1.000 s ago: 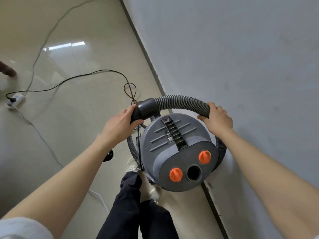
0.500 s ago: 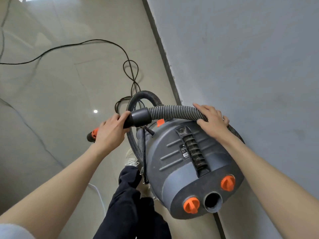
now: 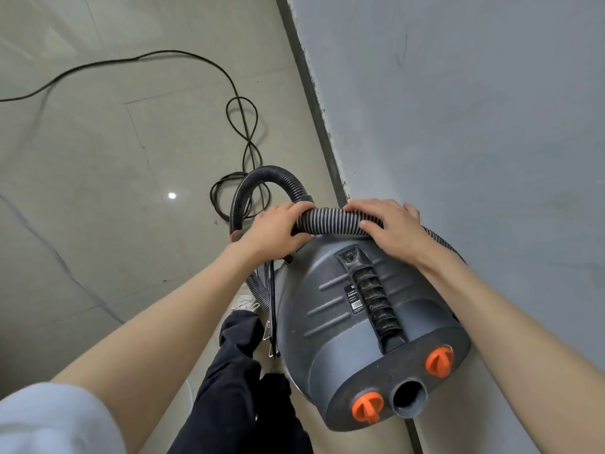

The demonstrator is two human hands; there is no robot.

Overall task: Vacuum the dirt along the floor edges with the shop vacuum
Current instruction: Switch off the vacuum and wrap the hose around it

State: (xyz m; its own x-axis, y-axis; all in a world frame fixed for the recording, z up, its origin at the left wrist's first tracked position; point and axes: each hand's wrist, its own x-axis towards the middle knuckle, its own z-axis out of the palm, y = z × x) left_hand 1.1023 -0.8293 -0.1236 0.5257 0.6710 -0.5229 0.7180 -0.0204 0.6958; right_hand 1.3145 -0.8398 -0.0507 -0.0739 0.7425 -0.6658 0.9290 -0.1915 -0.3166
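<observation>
The grey shop vacuum (image 3: 330, 309) stands beside the wall, with two orange knobs and an open round port on its near side. Its ribbed black hose (image 3: 330, 221) lies across the top of the vacuum and loops out over the floor behind. My left hand (image 3: 271, 231) grips the hose at its cuff end. My right hand (image 3: 389, 227) curls over the hose a little further right, on the vacuum's far edge.
A black power cord (image 3: 242, 126) snakes and coils on the beige tiled floor (image 3: 98, 191) beyond the vacuum. A dark baseboard strip (image 3: 314, 93) runs along the grey wall (image 3: 474, 126). My dark trouser leg (image 3: 235, 371) and a shoe are left of the vacuum.
My left hand slid right along the hose toward the right hand. The view tilted closer, so the vacuum looks larger and lower in frame.
</observation>
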